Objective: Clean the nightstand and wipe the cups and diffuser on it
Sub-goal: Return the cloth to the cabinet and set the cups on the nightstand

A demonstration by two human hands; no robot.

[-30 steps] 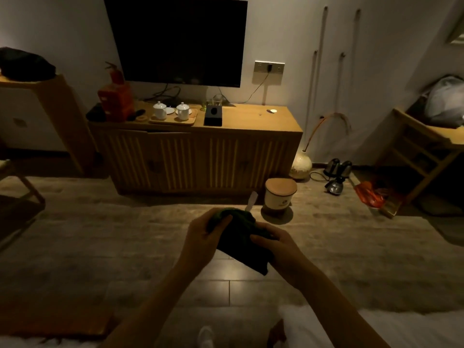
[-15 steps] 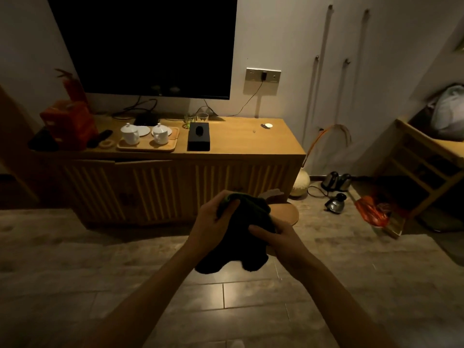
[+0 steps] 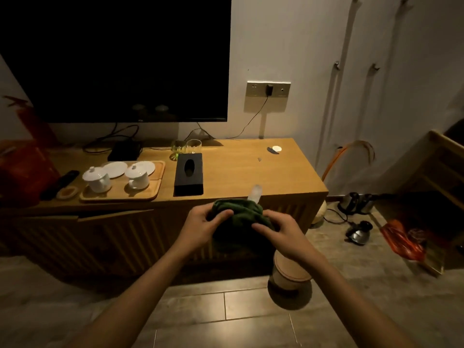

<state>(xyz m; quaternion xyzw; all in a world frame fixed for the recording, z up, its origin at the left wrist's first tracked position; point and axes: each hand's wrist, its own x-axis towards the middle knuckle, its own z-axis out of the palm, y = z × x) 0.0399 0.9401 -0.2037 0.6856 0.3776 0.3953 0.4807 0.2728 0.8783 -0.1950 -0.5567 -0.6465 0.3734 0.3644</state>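
Note:
My left hand (image 3: 200, 226) and my right hand (image 3: 281, 233) both grip a bunched dark green cloth (image 3: 238, 217) in front of a long wooden cabinet (image 3: 238, 172). A pale, clear tip (image 3: 256, 192) pokes up from behind the cloth; what it belongs to is hidden. Two white lidded cups (image 3: 98, 178) (image 3: 138, 175) stand on a wooden tray (image 3: 150, 192) at the cabinet's left. Two clear glasses (image 3: 193, 146), one greenish (image 3: 177, 148), stand at the back under the TV.
A black tissue box (image 3: 188, 173) lies mid-cabinet, a remote (image 3: 60, 183) and red box (image 3: 22, 169) at the left. A lidded round bin (image 3: 288, 272) sits on the floor below my right hand. Kettles (image 3: 357, 233) and an orange bag (image 3: 399, 241) lie at the right.
I have walked closer to the cabinet, which now fills the view. Both hands keep hold of the green cloth and have risen toward the cabinet's front edge.

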